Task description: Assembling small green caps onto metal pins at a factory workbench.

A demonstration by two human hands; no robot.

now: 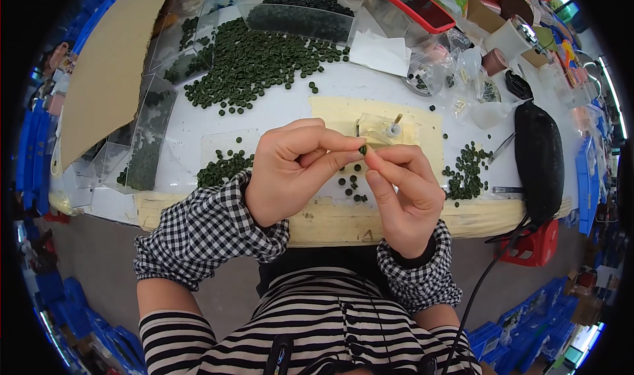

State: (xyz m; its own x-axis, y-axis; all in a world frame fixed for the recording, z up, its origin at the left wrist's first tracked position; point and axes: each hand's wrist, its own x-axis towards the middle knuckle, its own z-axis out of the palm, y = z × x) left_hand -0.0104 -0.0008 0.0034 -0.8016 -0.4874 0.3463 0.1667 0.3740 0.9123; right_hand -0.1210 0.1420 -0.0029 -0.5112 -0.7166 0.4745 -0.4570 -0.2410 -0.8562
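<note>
Between my two hands, over the front of the table, is one small dark green round piece (362, 149). My left hand (297, 167) pinches it between thumb and forefinger. From the other side my right hand (406, 190) is closed in a pinch, its fingertips right at the piece; whether it grips the piece too or something tiny, I cannot make out. Just beyond my fingers stands a small clear fixture (380, 131) with an upright brass-coloured pin, on a yellowish taped sheet (422, 119). Several loose green pieces (348, 183) lie on the table beneath my hands.
A large heap of green pieces (244, 58) spreads at the back left, beside clear bins (148, 144). Smaller piles lie left (224, 167) and right (467, 170). Tweezers (503, 146) and a black pouch (540, 157) with a cable are at right. A red-edged phone (413, 2) sits at the back.
</note>
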